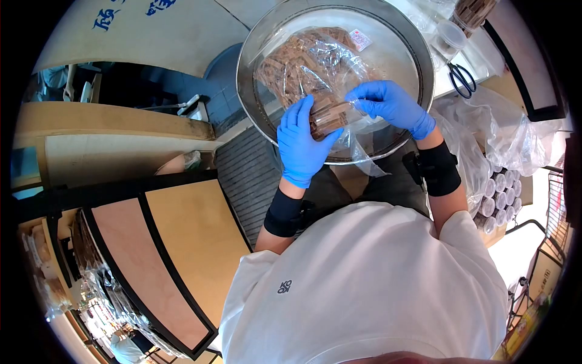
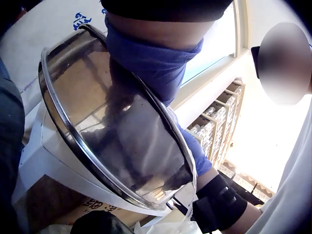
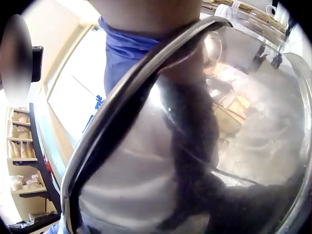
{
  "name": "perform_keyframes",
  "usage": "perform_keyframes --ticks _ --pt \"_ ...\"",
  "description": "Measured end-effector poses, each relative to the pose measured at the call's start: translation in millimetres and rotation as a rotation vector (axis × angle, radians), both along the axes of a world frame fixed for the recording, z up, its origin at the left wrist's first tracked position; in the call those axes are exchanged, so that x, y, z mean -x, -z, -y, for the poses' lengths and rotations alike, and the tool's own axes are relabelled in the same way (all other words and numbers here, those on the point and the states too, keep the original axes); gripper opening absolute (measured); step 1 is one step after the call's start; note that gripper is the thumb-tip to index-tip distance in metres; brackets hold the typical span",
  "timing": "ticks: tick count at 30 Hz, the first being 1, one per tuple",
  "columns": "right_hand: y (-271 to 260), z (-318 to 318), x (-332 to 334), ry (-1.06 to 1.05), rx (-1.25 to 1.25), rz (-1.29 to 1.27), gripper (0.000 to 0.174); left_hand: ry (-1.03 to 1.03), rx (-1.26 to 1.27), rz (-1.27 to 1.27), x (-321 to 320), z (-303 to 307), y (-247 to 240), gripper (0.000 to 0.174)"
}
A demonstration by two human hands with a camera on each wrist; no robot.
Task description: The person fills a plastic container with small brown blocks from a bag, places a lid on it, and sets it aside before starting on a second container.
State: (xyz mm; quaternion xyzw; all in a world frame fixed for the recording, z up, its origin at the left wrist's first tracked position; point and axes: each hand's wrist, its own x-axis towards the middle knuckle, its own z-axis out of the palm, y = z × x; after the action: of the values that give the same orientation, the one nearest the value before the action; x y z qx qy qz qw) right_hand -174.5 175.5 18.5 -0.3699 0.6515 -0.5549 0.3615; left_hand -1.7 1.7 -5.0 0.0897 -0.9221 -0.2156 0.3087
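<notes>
A clear container with brown strips inside [image 1: 329,119] lies tilted over the near part of a round metal pan [image 1: 427,67]. My blue-gloved left hand [image 1: 298,144] holds it between thumb and fingers. My gloved right hand [image 1: 395,108] pinches its right end with the fingertips. Behind both hands, a clear plastic bag of brown pieces [image 1: 291,70] rests in the pan. In the left wrist view the pan wall [image 2: 122,131] hides the left fingers; in the right wrist view the pan [image 3: 146,165] hides the right fingers.
Dark-handled scissors [image 1: 462,80] and a lidded clear tub [image 1: 450,37] are at the right. Several clear containers [image 1: 500,197] stand beyond my right arm, near crumpled plastic [image 1: 497,130]. A small label [image 1: 360,40] lies at the bag's far edge.
</notes>
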Motion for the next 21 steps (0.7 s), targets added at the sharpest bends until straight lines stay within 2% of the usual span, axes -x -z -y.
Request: perform_keyframes --ticks 4,6,7,9,13,16,18,21 --pt "-15 1 -3 -0.021 -0.082 0.068 0.025 0.005 -0.003 0.0 0 0 1 0.088" --pt "-16 4 -4 0.04 -0.116 0.086 0.027 0.007 0.0 0.008 0 0 0 0.088" --pt "-11 6 -3 0.04 -0.116 0.086 0.027 0.008 0.003 0.013 0 -1 0 0.088" --pt "4 12 -2 0.097 0.021 -0.1 0.026 0.008 0.005 0.015 1 -1 -2 0.087" --pt "6 19 -2 0.078 -0.01 -0.027 0.027 0.014 0.002 0.019 1 -1 -2 0.087" --pt "-9 20 -2 0.079 -0.088 -0.031 0.024 0.029 0.0 0.0 1 -1 -2 0.087" --pt "-20 21 -2 -0.017 -0.303 -0.159 0.029 0.055 0.003 0.009 2 1 -3 0.087" --pt "-15 23 -2 0.014 -0.299 -0.15 0.035 0.075 0.015 0.017 2 0 -2 0.088"
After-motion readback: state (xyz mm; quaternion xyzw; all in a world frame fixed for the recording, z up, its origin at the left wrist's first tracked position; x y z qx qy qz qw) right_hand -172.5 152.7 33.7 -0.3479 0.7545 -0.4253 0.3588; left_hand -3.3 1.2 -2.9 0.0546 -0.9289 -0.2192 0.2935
